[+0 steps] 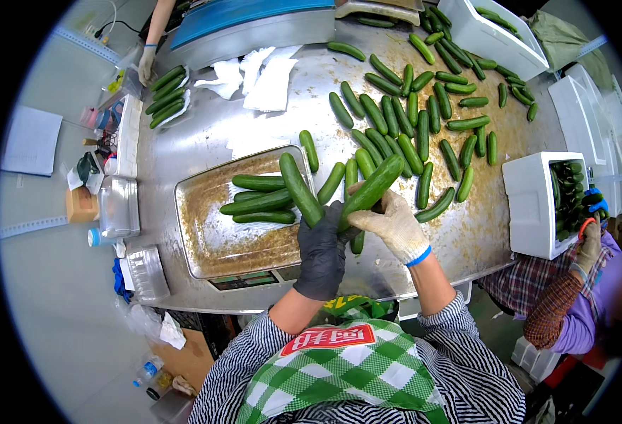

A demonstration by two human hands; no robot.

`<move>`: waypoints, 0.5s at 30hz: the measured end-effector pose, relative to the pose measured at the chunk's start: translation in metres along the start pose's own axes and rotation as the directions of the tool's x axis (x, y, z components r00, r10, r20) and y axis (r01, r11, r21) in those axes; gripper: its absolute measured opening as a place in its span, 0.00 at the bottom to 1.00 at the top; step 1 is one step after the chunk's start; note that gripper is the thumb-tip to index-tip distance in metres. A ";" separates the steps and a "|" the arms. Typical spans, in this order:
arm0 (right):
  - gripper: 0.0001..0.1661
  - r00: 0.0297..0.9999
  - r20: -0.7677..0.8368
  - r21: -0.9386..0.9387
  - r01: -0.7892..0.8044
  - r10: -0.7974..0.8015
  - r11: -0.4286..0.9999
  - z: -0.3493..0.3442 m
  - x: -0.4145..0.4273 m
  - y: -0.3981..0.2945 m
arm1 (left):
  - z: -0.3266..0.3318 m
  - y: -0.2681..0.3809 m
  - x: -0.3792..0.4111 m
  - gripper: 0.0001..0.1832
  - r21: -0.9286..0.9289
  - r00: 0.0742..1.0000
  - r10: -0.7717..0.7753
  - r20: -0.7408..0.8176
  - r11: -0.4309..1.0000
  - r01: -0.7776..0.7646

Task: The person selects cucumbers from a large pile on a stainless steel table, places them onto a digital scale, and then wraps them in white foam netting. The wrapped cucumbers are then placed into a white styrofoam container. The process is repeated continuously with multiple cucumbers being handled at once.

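My left hand [321, 259], in a black glove, is closed around the lower end of a cucumber [299, 188] that points up and left. In front of my right hand [390, 222], in a cream knit glove with a blue cuff, a larger cucumber [375, 185] slants up and right, its lower end close to the black glove. The right fingers curl around that cucumber, partly hidden by it. To the left, several cucumbers [260, 203] lie on white material in a shallow metal tray [199, 259]. Many loose cucumbers [422, 135] are spread over the metal table beyond and right of my hands.
White foam boxes [523, 206] stand along the right side, one holding cucumbers near a co-worker with orange-handled scissors [585, 227]. White cloths or papers [271, 82] and a packed group of cucumbers [167, 98] lie at the back left, near another person's gloved hand [146, 64].
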State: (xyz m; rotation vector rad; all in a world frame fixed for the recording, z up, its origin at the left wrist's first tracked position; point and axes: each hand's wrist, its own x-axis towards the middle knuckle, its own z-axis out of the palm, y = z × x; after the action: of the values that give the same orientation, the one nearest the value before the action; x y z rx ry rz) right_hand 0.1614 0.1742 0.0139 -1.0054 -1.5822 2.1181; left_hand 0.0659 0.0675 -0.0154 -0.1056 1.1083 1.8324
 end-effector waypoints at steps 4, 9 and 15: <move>0.28 0.990 0.051 0.171 0.123 -0.134 0.977 0.014 0.005 0.011 | 0.002 0.023 -0.025 0.18 0.007 0.990 -0.113 0.088 0.994 0.112; 0.25 0.994 -0.029 0.104 0.112 -0.110 0.988 0.050 0.008 0.003 | -0.052 0.046 -0.052 0.16 0.154 0.994 -0.088 -0.059 0.983 0.096; 0.28 0.963 -0.082 -0.359 0.210 -0.255 0.909 0.073 0.022 0.007 | -0.131 0.084 -0.077 0.10 0.200 0.959 0.165 -0.232 0.972 -0.119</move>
State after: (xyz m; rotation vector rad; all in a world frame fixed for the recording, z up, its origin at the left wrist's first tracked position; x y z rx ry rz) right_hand 0.0964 0.1343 0.0102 -0.9736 -1.9453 1.6178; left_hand -0.0042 -0.0899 0.0002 -0.1523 1.4906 1.8684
